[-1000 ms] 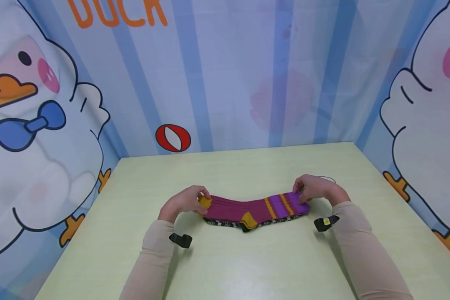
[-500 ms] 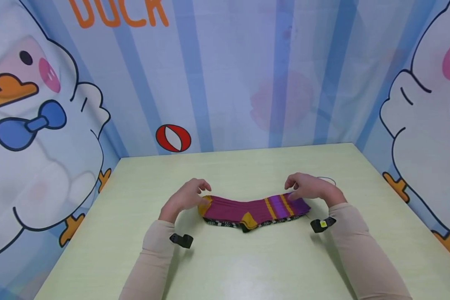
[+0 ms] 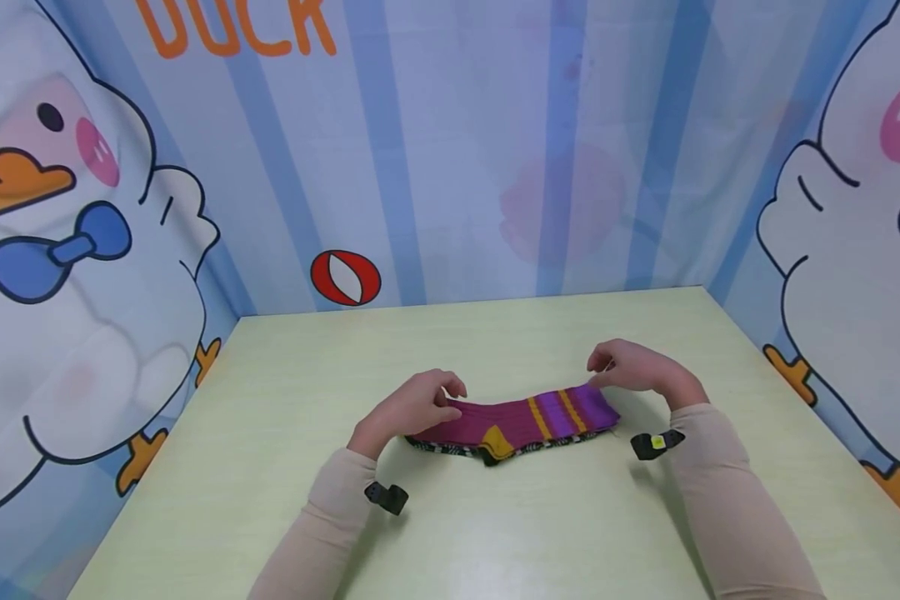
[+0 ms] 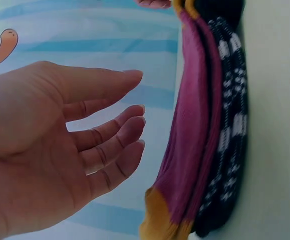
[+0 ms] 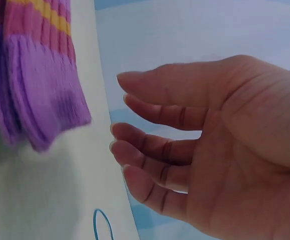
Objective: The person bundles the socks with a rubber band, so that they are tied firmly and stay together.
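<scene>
Magenta socks [image 3: 525, 417] with mustard heel and toe and a purple striped cuff lie flat, stacked on black-and-white patterned socks [image 4: 227, 120] whose edge shows along the near side. My left hand [image 3: 412, 408] hovers over the toe half, hiding the mustard toe in the head view. In the left wrist view its fingers are relaxed, with nothing between them and apart from the socks. Just beyond the purple cuff [image 5: 49, 95] is my right hand [image 3: 633, 367], fingers loosely bent and holding nothing. The right wrist view shows a gap between it and the cuff.
The pale table [image 3: 495, 525] runs back to a blue striped curtain [image 3: 465, 167] with duck drawings on both sides. A thin wire loop [image 5: 103, 225] lies near my right hand. Small black wrist cameras [image 3: 386, 497] sit on both wrists.
Both hands have let go of the sock ends. My left hand has moved right over the socks; my right hand moved left, then back right past the cuff. The socks stay in place.
</scene>
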`<state>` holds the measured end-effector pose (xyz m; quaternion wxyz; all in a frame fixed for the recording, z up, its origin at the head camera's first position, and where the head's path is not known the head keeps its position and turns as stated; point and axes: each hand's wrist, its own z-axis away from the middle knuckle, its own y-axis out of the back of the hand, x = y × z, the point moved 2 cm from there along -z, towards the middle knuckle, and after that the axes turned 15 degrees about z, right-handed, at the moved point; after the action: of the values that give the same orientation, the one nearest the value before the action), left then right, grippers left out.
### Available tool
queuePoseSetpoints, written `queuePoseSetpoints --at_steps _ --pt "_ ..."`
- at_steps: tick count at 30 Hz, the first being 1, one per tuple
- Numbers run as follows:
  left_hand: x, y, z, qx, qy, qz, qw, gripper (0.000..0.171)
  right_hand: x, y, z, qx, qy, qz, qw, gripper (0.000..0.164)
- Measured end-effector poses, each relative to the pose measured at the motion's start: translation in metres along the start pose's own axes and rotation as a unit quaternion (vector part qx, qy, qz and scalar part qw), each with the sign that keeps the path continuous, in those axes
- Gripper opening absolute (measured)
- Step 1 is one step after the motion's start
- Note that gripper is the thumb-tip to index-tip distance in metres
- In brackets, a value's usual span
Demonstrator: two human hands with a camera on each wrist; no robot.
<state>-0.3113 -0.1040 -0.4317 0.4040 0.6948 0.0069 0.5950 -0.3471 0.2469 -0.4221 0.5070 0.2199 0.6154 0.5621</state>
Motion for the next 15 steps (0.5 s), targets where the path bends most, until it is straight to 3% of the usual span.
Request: queuePoseSetpoints --at_steps 9,15 --pt "0.007 -0.017 -0.01 -0.021 -0.029 -0.034 0.9988 0.019 0.023 0.009 0.006 0.022 -0.043 -0.009 0.999 0.036" --pt "0.019 -0.033 -0.022 -0.038 -0.023 -0.055 0.9975 0.021 0.042 0.004 0.003 0.039 -0.075 0.008 0.996 0.032"
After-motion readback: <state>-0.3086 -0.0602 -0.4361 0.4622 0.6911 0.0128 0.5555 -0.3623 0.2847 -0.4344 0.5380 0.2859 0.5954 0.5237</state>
